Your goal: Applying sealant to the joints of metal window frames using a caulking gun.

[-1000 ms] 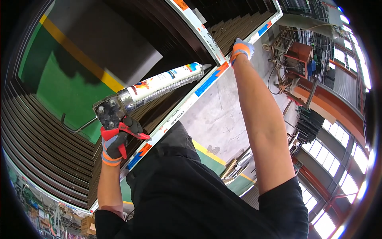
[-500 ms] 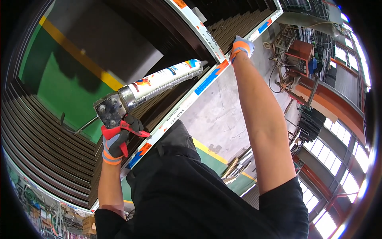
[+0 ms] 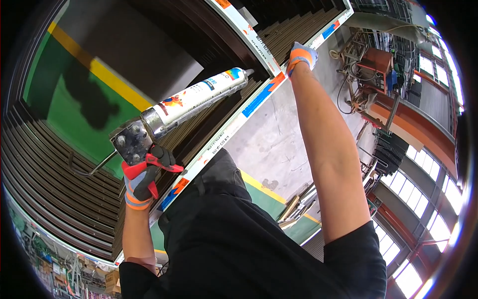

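My left hand (image 3: pixel 141 185), in a grey and orange work glove, is closed round the red handle of a caulking gun (image 3: pixel 133 142). A white sealant cartridge (image 3: pixel 196 97) with colourful print lies in the gun. Its nozzle points up and right, close to the inner corner of a dark frame (image 3: pixel 226 122) whose outer edge carries white protective film. My right hand (image 3: pixel 302 56), gloved likewise, rests over the frame's edge just past that corner. Its fingers curl down on the far side and are mostly hidden, so I cannot see whether they grip.
More dark frames (image 3: pixel 59 199) are stacked beneath, their edges showing as many parallel ridges at left. Through the opening lies a green floor (image 3: pixel 69 144) with a yellow line (image 3: pixel 114 79). At right stands an orange-red machine (image 3: pixel 373 65) with hoses; long offcuts (image 3: pixel 298 207) lie on the floor.
The caulking gun has shifted slightly left and down, its nozzle drawing back a little from the frame corner. My left hand moved with it; my right hand has barely moved.
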Available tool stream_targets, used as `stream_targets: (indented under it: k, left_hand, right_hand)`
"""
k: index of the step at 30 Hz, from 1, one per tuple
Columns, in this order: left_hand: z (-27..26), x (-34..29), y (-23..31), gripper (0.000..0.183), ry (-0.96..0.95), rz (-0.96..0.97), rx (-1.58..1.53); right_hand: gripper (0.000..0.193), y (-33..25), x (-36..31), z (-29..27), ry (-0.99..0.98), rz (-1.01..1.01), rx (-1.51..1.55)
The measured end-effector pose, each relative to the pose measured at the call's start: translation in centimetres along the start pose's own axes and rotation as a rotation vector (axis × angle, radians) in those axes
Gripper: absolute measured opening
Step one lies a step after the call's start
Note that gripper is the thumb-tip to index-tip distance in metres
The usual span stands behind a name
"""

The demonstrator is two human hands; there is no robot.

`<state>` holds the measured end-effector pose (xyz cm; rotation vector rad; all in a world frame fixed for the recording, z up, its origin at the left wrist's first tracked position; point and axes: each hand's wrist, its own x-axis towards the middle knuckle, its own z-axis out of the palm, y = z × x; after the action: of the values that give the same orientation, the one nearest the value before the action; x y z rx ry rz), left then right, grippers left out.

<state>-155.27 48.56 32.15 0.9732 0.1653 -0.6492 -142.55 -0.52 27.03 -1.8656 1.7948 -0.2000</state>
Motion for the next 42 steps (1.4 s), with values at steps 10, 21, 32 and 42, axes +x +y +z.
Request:
stream_targets:
  k: [10,21,32,42]
  left_hand:
    - [0.6,0.5,1.7,0.051,0.132,-0.136,0.025]
    - [-3.6,0.9,-0.2,0.079,0.138,-0.236,-0.297]
    - [-7.1,0.9,-2.1,0.075,0.065,-0.202,-0.255]
    - [-6.9,3.5,-4.3,0.063,-0.113,-0.166,-0.256]
  right_hand:
    - [0.048,0.3,0.9,0.6,0.006,0.003,0.022]
    - [0.051,2.3,5.3,2.2,0.008,-0.006,0.101]
    - [0.027,3.0,7.8,0.5,-0.235,-0.064,0.244]
    - [0.022,1.8,4.4,-0.3,-0.163,-0.025,0.342]
